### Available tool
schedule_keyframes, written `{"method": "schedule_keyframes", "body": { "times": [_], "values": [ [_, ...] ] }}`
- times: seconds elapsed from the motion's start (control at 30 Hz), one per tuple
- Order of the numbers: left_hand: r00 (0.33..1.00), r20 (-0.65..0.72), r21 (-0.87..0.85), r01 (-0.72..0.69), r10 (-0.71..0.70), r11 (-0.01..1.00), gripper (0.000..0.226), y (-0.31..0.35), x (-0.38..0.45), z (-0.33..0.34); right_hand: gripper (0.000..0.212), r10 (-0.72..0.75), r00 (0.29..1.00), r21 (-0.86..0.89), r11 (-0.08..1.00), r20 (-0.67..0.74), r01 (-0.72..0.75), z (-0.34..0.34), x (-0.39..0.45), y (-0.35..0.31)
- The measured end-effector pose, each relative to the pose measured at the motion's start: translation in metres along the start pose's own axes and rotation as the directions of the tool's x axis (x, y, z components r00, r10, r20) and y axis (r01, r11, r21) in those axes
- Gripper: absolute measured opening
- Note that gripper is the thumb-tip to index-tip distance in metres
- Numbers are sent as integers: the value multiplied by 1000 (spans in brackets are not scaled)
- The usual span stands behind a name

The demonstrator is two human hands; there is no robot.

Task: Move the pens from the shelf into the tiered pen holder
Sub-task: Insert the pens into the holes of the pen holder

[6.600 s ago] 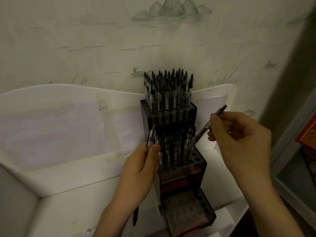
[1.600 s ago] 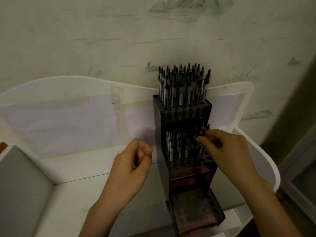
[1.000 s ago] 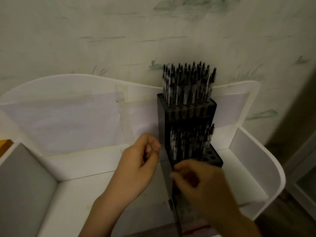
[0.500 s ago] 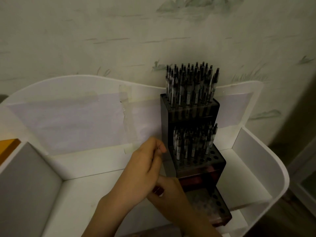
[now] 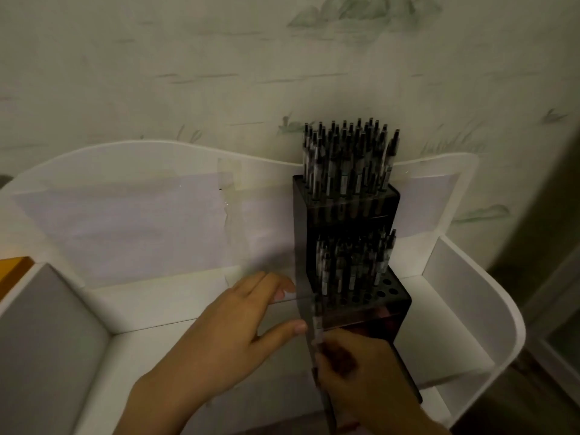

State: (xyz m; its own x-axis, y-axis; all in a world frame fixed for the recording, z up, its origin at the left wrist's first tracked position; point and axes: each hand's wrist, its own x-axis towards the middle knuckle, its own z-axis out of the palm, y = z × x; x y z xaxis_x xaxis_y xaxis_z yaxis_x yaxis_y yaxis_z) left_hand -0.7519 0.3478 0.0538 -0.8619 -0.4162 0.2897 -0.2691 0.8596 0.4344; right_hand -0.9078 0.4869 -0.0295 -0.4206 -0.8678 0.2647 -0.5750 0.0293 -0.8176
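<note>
The dark tiered pen holder point(image 5: 389, 208) stands on the white shelf point(image 5: 502, 312), right of centre. Its top tier is packed with pens point(image 5: 348, 161). The middle tier holds several pens point(image 5: 351, 268) and shows open holes at its right. My right hand point(image 5: 364, 375) covers the lowest tier and grips a blurred pen point(image 5: 317, 324), nearly upright by the holder's lower left corner. My left hand point(image 5: 232, 337) lies just left of the holder, fingers spread and holding nothing. Its fingertips reach the holder's left side and its thumb is close to the pen.
White paper point(image 5: 141, 227) is taped to the shelf's curved back panel. A grey side panel point(image 5: 47, 340) closes the shelf's left end, with an orange edge point(image 5: 15, 268) beyond it. The shelf's rounded right wall stands close to the holder. Painted wall behind.
My right hand left the middle tier, dropped under my left hand and now grips a pen. My left hand's curled fingers have spread. The view has shifted slightly.
</note>
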Motion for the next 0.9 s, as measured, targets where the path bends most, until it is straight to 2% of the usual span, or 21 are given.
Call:
{"method": "schedule_keyframes", "body": {
  "times": [0.17,0.3,0.5,0.9],
  "values": [
    [1000,-16,111,-19,21,994,38,-5,0,3,31,0,952,-106,994,-305,-34,-65,-6,-13],
    [1000,-21,185,0,4,983,37,-9,1,9,17,-66,883,-242,969,-465,-55,-104,14,-10],
    [999,-19,210,38,-35,977,34,-11,-1,14,7,-37,914,-261,962,-405,-77,-108,43,11],
    [995,-17,209,100,-99,973,32,-13,-7,14,9,-34,940,-339,936,-340,-89,-98,59,23]
  ]
}}
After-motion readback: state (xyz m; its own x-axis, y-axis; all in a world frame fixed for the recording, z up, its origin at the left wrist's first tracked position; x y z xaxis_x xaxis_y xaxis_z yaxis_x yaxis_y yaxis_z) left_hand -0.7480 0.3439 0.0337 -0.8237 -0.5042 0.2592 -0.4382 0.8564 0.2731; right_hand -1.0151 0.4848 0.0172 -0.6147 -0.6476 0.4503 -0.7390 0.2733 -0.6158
